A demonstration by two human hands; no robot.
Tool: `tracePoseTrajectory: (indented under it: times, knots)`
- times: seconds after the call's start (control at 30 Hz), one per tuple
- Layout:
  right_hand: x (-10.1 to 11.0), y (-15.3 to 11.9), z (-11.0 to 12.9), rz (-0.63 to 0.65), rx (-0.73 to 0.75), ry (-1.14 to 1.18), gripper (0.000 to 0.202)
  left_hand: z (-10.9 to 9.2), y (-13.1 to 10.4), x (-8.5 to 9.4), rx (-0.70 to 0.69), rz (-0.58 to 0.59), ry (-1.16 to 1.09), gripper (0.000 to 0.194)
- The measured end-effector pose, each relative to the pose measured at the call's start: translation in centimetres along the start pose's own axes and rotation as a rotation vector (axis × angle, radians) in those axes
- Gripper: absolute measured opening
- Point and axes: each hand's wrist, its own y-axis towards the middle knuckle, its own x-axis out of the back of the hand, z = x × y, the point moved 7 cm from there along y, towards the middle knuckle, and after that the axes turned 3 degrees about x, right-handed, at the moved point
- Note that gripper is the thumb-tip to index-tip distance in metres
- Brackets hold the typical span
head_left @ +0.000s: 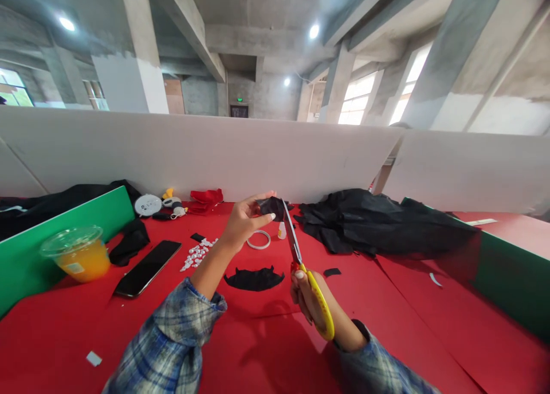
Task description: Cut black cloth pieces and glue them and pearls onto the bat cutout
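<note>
My left hand point(246, 219) is raised over the red table point(258, 348), pinching a small piece of black fabric point(270, 208) between thumb and fingers. In my right hand point(310, 296) are yellow-handled scissors point(320, 302), their blades pointing up and away beside the fabric's right edge. Below the hands, a curved black cut-out point(254, 279) with small points lies flat on the table. A white ring point(258, 240) and a small white bottle point(282, 231) are just beyond it.
On the left are a phone point(148, 268), a lidded cup of orange drink point(77, 255), white beads point(198, 254) and a green divider point(17, 268). Black fabric point(365, 222) is heaped at the back right. A white partition point(240, 153) stands behind.
</note>
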Motion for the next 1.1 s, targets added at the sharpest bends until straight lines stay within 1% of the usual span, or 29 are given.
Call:
tracePoseTrajectory:
  times: [0.13,0.3,0.4,0.53,0.63,0.77,0.87,0.93,1.0,1.1]
  knots:
    - [2.0,0.0,-1.5,-0.020,-0.021,-0.004,0.071,2.1,1.6,-2.6,0.005,0.031,-0.025,0.047]
    - [4.9,0.1,-3.2,-0.098,-0.087,0.013,0.070,5.4,2.9,-5.8,0.080,0.065,0.010,0.047]
    - [6.2,0.2,-4.2,-0.156,-0.140,0.007,0.068,6.4,3.6,-7.0,0.084,0.051,-0.010,0.045]
    - [7.0,0.3,-5.2,-0.212,-0.177,-0.006,0.067,7.0,4.2,-8.1,0.088,0.054,-0.028,0.043]
    - [7.1,0.4,-5.6,-0.231,-0.188,-0.015,0.067,7.4,4.4,-8.0,0.097,0.049,-0.034,0.043]
    - [7.2,0.3,-5.7,-0.260,-0.201,-0.012,0.068,7.4,4.4,-6.8,0.097,0.031,-0.046,0.044]
    - [7.1,0.3,-5.2,-0.266,-0.174,0.013,0.073,7.3,4.3,-6.0,0.108,0.052,-0.047,0.039]
    - [7.1,0.2,-4.8,-0.280,-0.126,0.097,0.075,7.3,4.2,-5.5,0.118,0.070,-0.046,0.034]
    - [7.2,0.3,-4.8,-0.303,-0.098,0.210,0.075,7.2,4.2,-5.1,0.116,0.079,-0.045,0.034]
    - [7.4,0.4,-5.2,-0.307,-0.124,0.289,0.075,7.1,4.1,-4.7,0.097,0.098,-0.039,0.040]
